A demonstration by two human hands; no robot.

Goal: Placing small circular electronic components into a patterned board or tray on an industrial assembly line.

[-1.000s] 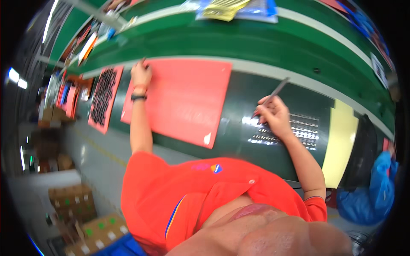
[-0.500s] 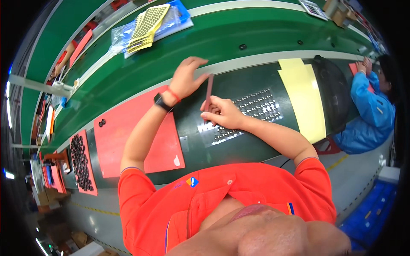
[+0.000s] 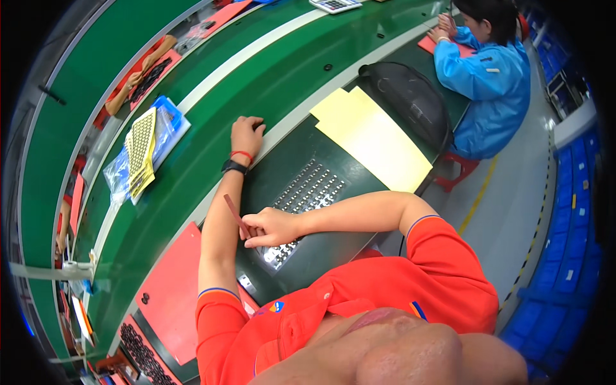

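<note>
Red stick (image 3: 235, 214) end under right hand (image 3: 269, 228)

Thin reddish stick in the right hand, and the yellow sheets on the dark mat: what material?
Thin reddish stick, pinched in the right hand: probably plastic, possibly wood; straight, matte, no shine.
Yellow sheets on the dark mat: likely paper or thin card; flat, dull, crisp overlapping edges.

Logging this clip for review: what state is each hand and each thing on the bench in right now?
Left hand: fist-like, resting on the green belt, holding nothing.
Right hand: pinching a thin reddish stick, tilted.
Grid of small parts: laid flat in rows.
Yellow sheets: lying flat, stacked.
Red mat: flat, partly under the left arm.
</note>
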